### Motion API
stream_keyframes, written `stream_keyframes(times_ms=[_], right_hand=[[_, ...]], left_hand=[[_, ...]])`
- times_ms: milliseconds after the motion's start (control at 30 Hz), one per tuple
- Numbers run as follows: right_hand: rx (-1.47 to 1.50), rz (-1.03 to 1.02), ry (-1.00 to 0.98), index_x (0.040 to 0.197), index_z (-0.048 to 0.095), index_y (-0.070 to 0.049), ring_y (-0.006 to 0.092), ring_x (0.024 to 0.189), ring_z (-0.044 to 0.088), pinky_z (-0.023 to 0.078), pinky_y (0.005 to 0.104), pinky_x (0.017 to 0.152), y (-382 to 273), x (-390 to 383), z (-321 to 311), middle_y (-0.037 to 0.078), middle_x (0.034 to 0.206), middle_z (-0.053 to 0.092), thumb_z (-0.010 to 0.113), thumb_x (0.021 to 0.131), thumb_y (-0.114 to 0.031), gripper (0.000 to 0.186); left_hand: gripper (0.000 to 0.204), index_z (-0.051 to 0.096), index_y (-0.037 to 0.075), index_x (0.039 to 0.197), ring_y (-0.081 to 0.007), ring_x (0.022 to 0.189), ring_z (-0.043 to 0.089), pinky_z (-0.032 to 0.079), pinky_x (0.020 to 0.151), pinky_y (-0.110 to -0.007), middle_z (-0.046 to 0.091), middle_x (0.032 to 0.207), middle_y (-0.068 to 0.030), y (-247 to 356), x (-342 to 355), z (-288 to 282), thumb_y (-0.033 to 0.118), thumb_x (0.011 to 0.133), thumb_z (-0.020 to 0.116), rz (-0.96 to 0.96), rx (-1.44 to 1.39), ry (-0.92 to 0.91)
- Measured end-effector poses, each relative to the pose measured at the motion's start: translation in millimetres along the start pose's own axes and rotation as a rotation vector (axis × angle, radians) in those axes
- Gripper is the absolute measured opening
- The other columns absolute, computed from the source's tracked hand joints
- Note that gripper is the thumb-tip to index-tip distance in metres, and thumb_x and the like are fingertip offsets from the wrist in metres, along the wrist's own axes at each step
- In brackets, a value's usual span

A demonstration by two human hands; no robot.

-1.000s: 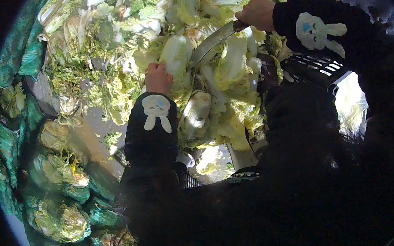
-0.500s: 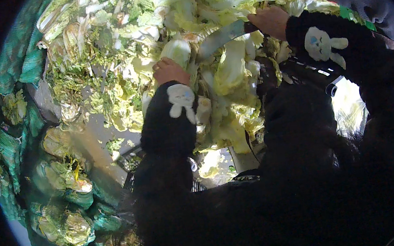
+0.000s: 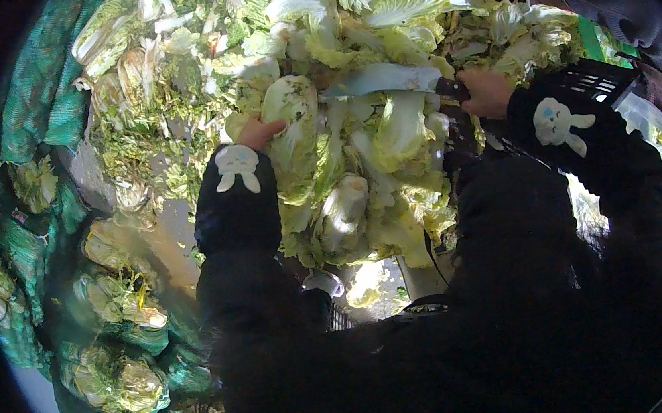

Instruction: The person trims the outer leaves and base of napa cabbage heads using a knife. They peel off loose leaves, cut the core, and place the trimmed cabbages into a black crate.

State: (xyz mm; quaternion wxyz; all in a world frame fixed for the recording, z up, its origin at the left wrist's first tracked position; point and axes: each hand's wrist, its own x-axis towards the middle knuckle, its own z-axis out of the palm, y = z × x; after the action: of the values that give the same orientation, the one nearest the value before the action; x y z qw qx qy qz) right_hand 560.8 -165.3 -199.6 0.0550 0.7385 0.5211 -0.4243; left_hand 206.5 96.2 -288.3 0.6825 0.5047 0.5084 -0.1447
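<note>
A heap of napa cabbages (image 3: 389, 144) and loose trimmed leaves (image 3: 152, 112) covers the ground, hiding most of it. A bare patch of wet grey floor (image 3: 165, 240) shows at the left of the heap. Beside it lie green mesh sacks (image 3: 38, 108) and netted cabbage heads (image 3: 119, 382), packed close together.

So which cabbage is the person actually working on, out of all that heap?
Start at the big heap of loose leaves and cabbages filling the top of the view. At its near edge, the left hand grips one pale, upright cabbage head. Unlike its neighbours, it has the tip of the broad knife, held in the right hand, right beside it.
</note>
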Motion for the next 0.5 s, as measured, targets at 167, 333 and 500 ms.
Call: stream_keyframes(times_ms=[167, 333, 500], right_hand=[[0.444, -0.149, -0.104, 0.088, 0.052, 0.0, 0.0272, 0.06, 0.055, 0.044, 0.0389, 0.057, -52, 6, 18, 0.015, 0.063, 0.054, 0.058, 0.067, -0.024, 0.032], [0.556, -0.095, -0.372, 0.085, 0.05, -0.001, 0.0158, 0.045, 0.05, 0.042, 0.0316, 0.043, -72, -1, 6, 0.007, 0.055, 0.049, 0.057, 0.069, -0.022, 0.028], [0.579, 0.006, -0.5, 0.082, 0.05, -0.001, 0.0141, 0.039, 0.048, 0.04, 0.028, 0.036, -60, -25, -14, 0.005, 0.052, 0.046, 0.056, 0.069, -0.018, 0.023]], left_hand=[[0.034, 0.051, 0.0, 0.106, -0.0262, 0.084, 0.057, 0.047, 0.07, -0.036, 0.058, 0.089, -0.013, -12, -34, 56, 0.016, 0.077, 0.057, 0.005, 0.25, 0.261], [0.093, 0.008, 0.001, 0.134, -0.0369, 0.087, 0.052, 0.044, 0.074, -0.042, 0.038, 0.116, -0.0253, -6, -70, 112, 0.012, 0.063, 0.066, 0.046, 0.855, 0.576], [0.085, 0.021, 0.008, 0.133, -0.035, 0.118, 0.03, 0.031, 0.092, -0.046, 0.028, 0.129, -0.0173, 12, -103, 146, 0.026, 0.064, 0.067, -0.089, 1.108, 0.588]])
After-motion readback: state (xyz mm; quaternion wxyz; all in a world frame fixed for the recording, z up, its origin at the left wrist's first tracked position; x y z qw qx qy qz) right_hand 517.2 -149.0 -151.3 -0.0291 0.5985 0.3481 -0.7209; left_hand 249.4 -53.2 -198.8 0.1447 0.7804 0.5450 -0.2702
